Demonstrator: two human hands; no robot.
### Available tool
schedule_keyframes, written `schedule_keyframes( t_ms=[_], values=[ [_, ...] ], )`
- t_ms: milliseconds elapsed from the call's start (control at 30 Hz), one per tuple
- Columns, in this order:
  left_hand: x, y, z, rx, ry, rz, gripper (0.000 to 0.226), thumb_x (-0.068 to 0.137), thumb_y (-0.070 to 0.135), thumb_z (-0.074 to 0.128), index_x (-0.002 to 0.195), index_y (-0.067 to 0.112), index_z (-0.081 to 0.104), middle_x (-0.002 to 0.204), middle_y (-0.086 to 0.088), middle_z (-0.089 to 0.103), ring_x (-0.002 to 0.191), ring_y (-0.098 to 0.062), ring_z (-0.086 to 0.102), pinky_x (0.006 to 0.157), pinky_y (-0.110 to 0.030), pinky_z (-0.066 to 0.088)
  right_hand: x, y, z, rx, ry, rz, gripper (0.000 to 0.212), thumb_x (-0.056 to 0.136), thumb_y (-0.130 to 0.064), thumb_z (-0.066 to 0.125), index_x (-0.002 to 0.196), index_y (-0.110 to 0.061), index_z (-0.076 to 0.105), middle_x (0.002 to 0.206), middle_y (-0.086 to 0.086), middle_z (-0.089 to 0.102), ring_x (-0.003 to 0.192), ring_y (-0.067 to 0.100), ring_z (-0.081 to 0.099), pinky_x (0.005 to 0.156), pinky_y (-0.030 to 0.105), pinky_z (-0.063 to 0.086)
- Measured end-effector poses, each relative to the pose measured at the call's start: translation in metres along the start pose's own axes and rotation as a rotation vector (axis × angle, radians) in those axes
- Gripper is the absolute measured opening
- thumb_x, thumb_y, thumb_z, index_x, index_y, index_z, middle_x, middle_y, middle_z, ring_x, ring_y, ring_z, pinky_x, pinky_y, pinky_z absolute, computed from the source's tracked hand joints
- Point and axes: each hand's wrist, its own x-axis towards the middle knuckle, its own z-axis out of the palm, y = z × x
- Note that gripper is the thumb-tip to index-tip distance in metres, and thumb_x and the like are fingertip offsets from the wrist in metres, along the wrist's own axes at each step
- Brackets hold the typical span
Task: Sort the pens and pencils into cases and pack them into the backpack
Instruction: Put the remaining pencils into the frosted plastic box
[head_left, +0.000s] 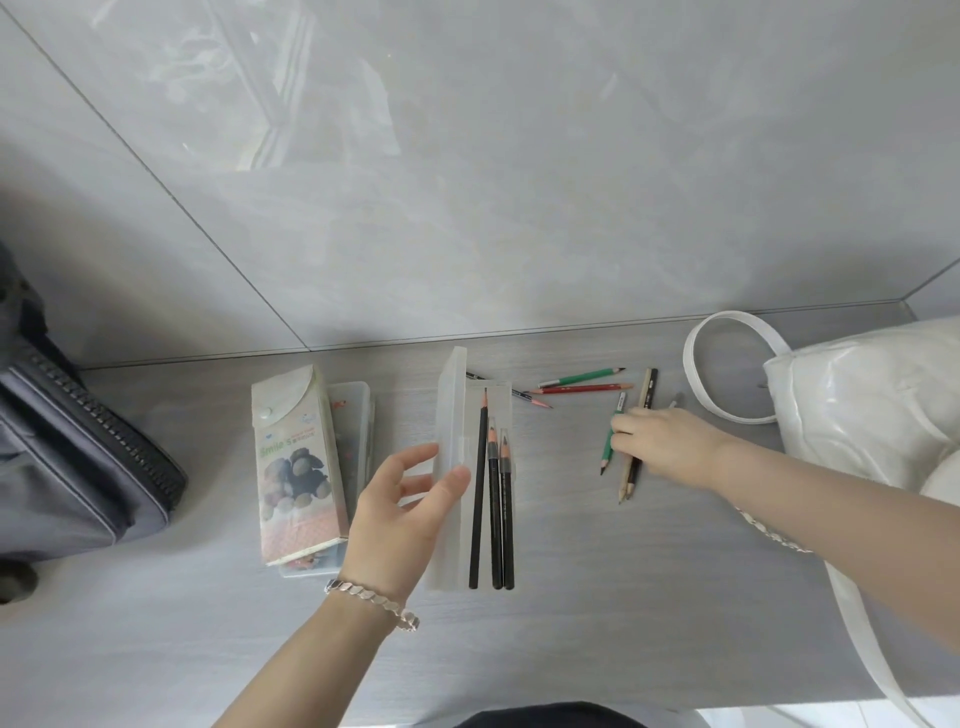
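clear case (451, 410) lid is held upright by left hand (400, 499), thumb in front, fingers behind; three black pencils (493, 493) already laid in the tray. right hand (665, 447) is curled over a loose bunch (631, 473): green, tan, dark. Bunch should be squared before lifting, tips aligned with those inside. Table is open between case and bunch; white bag (857, 400) crowds the right, backpack (78, 447) sits far left

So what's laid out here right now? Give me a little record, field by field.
Left hand: holds the lid of the clear case
In case: three dark pencils
Right hand: grips a bunch of mixed pencils
Loose on table: red and green pencils
Nearby: printed case, grey backpack, white bag
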Motion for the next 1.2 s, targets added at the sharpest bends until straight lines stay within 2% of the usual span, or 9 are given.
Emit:
schedule_keyframes(
  t_ms=[100, 167, 300, 433, 533, 667, 933, 1067, 1200],
  values=[
    [-0.001, -0.001, 0.0, 0.0, 0.001, 0.0, 0.054, 0.041, 0.061, 0.068, 0.091, 0.042, 0.06, 0.103, -0.01, 0.066, 0.1, -0.021, 0.063, 0.09, -0.052, 0.052, 0.01, -0.008, -0.005, -0.091, -0.098, -0.052, 0.029, 0.068, -0.003, 0.065, 0.096, -0.009, 0.059, 0.102, 0.008, 0.057, 0.095, 0.024, 0.057, 0.056, 0.031, 0.036],
    [-0.002, -0.001, -0.001, 0.003, 0.002, 0.0, 0.054, 0.041, 0.061, 0.068, 0.091, 0.042, 0.06, 0.103, -0.01, 0.066, 0.1, -0.021, 0.063, 0.09, -0.052, 0.051, 0.01, -0.015, -0.001, -0.079, -0.046, -0.121, 0.037, 0.048, -0.013, 0.079, 0.08, -0.012, 0.061, 0.08, 0.003, 0.061, 0.073, 0.021, 0.061, 0.048, 0.025, 0.046],
    [-0.001, -0.003, -0.005, -0.012, 0.032, -0.015, 0.055, 0.04, 0.061, 0.068, 0.09, 0.042, 0.06, 0.1, -0.01, 0.066, 0.099, -0.02, 0.063, 0.091, -0.052, 0.051, 0.01, -0.019, 0.006, 0.029, 0.291, -0.136, 0.042, 0.042, -0.019, 0.081, 0.075, -0.016, 0.054, 0.063, 0.0, 0.059, 0.063, 0.017, 0.053, 0.045, 0.023, 0.046],
    [0.0, -0.003, -0.009, -0.006, 0.048, -0.027, 0.049, 0.046, 0.056, 0.071, 0.092, 0.04, 0.06, 0.095, -0.005, 0.067, 0.097, -0.019, 0.063, 0.093, -0.053, 0.049, 0.008, -0.032, -0.031, 0.611, 0.734, 0.233, 0.01, 0.079, -0.019, 0.04, 0.088, -0.016, 0.045, 0.073, 0.003, 0.057, 0.069, 0.005, 0.044, 0.058, 0.018, 0.029],
    [-0.001, 0.0, -0.008, 0.022, 0.045, -0.018, 0.038, 0.056, 0.049, 0.068, 0.092, 0.042, 0.059, 0.1, -0.004, 0.067, 0.099, -0.019, 0.062, 0.095, -0.051, 0.048, 0.004, -0.052, -0.069, 1.158, 0.917, 0.421, 0.011, 0.09, -0.017, 0.039, 0.089, -0.011, 0.048, 0.077, -0.007, 0.047, 0.06, -0.006, 0.05, 0.059, 0.009, 0.038],
    [-0.003, 0.006, -0.005, 0.032, 0.014, 0.012, 0.043, 0.051, 0.055, 0.07, 0.092, 0.044, 0.06, 0.1, -0.005, 0.068, 0.099, -0.018, 0.063, 0.095, -0.051, 0.048, 0.011, -0.081, -0.104, 1.676, 0.743, 0.32, 0.026, 0.096, 0.001, 0.035, 0.079, -0.015, 0.047, 0.067, 0.004, 0.045, 0.047, -0.001, 0.048, 0.048, 0.008, 0.038],
    [-0.012, 0.01, -0.003, 0.029, -0.054, 0.085, 0.049, 0.045, 0.057, 0.07, 0.091, 0.043, 0.061, 0.101, -0.005, 0.069, 0.091, -0.015, 0.067, 0.089, -0.046, 0.053, 0.033, -0.111, -0.105, 1.387, 0.134, 0.348, 0.009, 0.09, -0.012, 0.053, 0.097, -0.014, 0.047, 0.063, -0.001, 0.059, 0.047, 0.006, 0.058, 0.052, 0.021, 0.051],
    [-0.015, 0.008, -0.001, -0.02, -0.045, 0.086, 0.048, 0.042, 0.055, 0.071, 0.087, 0.041, 0.063, 0.099, -0.006, 0.071, 0.098, -0.018, 0.066, 0.092, -0.051, 0.051, 0.034, -0.129, -0.106, 1.225, 0.169, 0.465, 0.041, 0.081, -0.018, 0.066, 0.116, -0.005, 0.05, 0.065, 0.001, 0.063, 0.054, 0.014, 0.061, 0.063, 0.031, 0.054],
    [-0.016, 0.007, 0.0, -0.06, -0.013, 0.081, 0.038, 0.043, 0.057, 0.07, 0.08, 0.049, 0.064, 0.1, -0.006, 0.069, 0.099, -0.018, 0.065, 0.093, -0.053, 0.049, 0.028, -0.137, -0.1, 0.788, 0.332, 0.493, 0.057, 0.081, -0.035, 0.066, 0.129, -0.011, 0.048, 0.104, 0.004, 0.054, 0.1, 0.022, 0.055, 0.081, 0.031, 0.047]
  ],
)
